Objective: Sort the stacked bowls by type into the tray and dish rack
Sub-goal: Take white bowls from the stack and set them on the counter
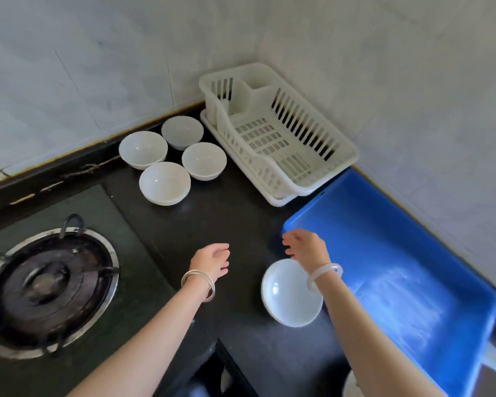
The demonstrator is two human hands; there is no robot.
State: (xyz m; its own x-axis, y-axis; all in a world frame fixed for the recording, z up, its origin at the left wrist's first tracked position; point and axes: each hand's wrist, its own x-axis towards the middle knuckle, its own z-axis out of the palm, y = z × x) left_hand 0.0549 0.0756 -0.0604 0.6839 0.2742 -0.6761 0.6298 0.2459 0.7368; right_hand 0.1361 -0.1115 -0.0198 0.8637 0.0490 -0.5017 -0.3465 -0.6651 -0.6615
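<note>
Several white bowls [164,181] sit in a cluster on the black counter near the back wall. Another stack of white bowls [289,296] stands close to me, beside the blue tray [413,253]. The tray holds nothing. The white dish rack [278,133] in the corner is also bare inside. My left hand [211,260] hovers over the counter, fingers loosely curled, holding nothing. My right hand [305,247] hangs just above and behind the near bowl stack, by the tray's left edge, fingers apart and holding nothing.
A gas burner [48,282] with a metal ring takes up the left of the counter. Tiled walls close the back and right sides. The counter's front edge drops away at the bottom middle.
</note>
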